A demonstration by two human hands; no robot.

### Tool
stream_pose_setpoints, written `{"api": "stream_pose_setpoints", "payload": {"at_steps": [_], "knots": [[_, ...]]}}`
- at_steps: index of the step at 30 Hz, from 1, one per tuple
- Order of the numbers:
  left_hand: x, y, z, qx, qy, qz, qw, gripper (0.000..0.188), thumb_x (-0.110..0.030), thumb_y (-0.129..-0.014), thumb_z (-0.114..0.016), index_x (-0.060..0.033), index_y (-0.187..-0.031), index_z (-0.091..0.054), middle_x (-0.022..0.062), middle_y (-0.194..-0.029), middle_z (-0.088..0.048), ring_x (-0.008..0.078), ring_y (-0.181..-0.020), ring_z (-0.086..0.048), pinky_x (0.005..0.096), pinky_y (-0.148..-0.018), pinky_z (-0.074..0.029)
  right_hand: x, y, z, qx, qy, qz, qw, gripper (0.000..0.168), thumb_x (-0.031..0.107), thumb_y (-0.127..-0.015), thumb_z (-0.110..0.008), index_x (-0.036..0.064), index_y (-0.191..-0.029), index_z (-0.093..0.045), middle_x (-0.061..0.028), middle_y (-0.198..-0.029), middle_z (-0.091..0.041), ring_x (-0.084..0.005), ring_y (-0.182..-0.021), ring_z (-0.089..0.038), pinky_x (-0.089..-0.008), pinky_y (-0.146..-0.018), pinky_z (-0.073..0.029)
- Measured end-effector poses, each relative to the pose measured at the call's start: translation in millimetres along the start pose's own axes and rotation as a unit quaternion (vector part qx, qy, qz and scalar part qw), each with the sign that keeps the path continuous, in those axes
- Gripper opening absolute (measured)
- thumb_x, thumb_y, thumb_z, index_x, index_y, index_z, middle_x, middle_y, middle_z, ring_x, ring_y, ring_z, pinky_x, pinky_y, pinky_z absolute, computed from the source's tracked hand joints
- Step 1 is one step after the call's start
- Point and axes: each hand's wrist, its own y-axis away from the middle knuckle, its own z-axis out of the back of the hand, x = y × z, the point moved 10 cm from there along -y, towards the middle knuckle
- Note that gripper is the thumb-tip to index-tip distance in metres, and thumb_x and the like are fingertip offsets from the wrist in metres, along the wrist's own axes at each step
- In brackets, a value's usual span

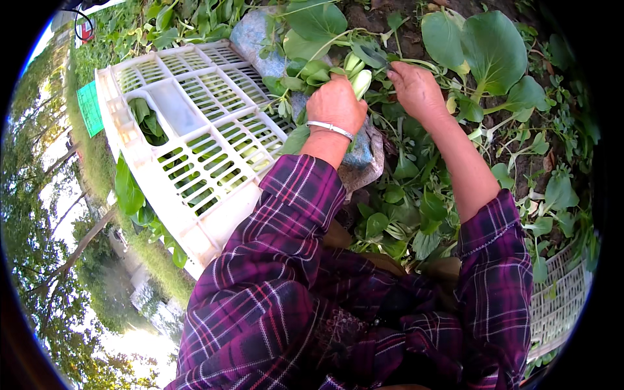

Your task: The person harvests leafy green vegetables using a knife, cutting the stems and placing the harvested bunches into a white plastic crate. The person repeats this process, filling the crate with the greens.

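My left hand (337,105), with a silver bangle at the wrist, is closed around small leafy greens (360,83) with pale green bases. To its right my right hand (417,90) grips a small knife, whose dark blade (371,56) points left over the greens. The handle is mostly hidden in my fingers. Left of my hands stands a tilted white slatted plastic crate (214,112) with leafy greens inside. A worn blue and white sack (258,41) lies between the crate and the plants, partly under my left hand.
Large broad-leaved plants (495,51) grow from dark soil at the upper right. Low greens (434,209) cover the ground near my knees. Another slatted crate (560,297) stands at the lower right. A green tag (90,108) hangs at the first crate's far left side.
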Motion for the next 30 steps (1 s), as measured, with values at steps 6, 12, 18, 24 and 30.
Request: {"api": "stream_pose_setpoints", "payload": {"at_steps": [6, 12, 18, 24, 30], "knots": [[-6, 14, 18, -0.051, 0.054, -0.023, 0.997, 0.047, -0.020, -0.056, -0.064, 0.0019, -0.095, -0.049, 0.0160, -0.072, -0.059, 0.0282, -0.065, -0.059, 0.0348, -0.061, -0.048, -21, 11, -5, 0.017, -0.094, -0.073, 0.993, 0.019, 0.021, -0.078, -0.050, 0.002, -0.081, -0.053, -0.0135, -0.074, -0.058, -0.0277, -0.067, -0.056, -0.0373, -0.060, -0.044], [-79, 58, 53, 0.263, 0.644, -0.116, 0.709, 0.047, -0.013, -0.058, -0.066, 0.0030, -0.099, -0.049, 0.0101, -0.084, -0.058, 0.0155, -0.075, -0.056, 0.0255, -0.070, -0.045, -35, 59, 83, -0.067, -0.656, -0.097, 0.746, 0.025, 0.020, -0.077, -0.057, 0.001, -0.093, -0.050, -0.0056, -0.084, -0.057, -0.0053, -0.065, -0.052, -0.0165, -0.051, -0.043], [-130, 104, 39, 0.437, 0.662, -0.115, 0.597, 0.058, -0.019, -0.055, -0.067, 0.0042, -0.104, -0.044, 0.0132, -0.085, -0.057, 0.0182, -0.077, -0.057, 0.0266, -0.071, -0.044, 15, 89, 165, -0.036, -0.623, 0.089, 0.776, 0.076, 0.057, -0.067, -0.054, -0.004, -0.110, -0.041, -0.0128, -0.108, -0.049, -0.0033, -0.063, -0.047, -0.0128, -0.051, -0.041], [-155, 133, 37, 0.417, 0.508, -0.239, 0.714, 0.051, -0.014, -0.055, -0.070, 0.0017, -0.099, -0.050, 0.0038, -0.088, -0.055, 0.0098, -0.079, -0.051, 0.0230, -0.073, -0.041, 1, 153, 177, 0.008, -0.489, -0.011, 0.872, 0.048, 0.002, -0.061, -0.069, -0.001, -0.104, -0.047, -0.0061, -0.097, -0.054, -0.0110, -0.086, -0.053, -0.0232, -0.077, -0.044], [-166, 180, 58, 0.373, 0.309, -0.364, 0.796, 0.047, -0.015, -0.055, -0.068, 0.0018, -0.096, -0.051, 0.0023, -0.084, -0.055, 0.0075, -0.075, -0.049, 0.0218, -0.069, -0.041, 26, 215, 191, -0.014, -0.369, -0.044, 0.928, 0.033, 0.000, -0.064, -0.066, -0.001, -0.094, -0.052, -0.0002, -0.081, -0.055, -0.0055, -0.073, -0.051, -0.0190, -0.067, -0.045]]}}
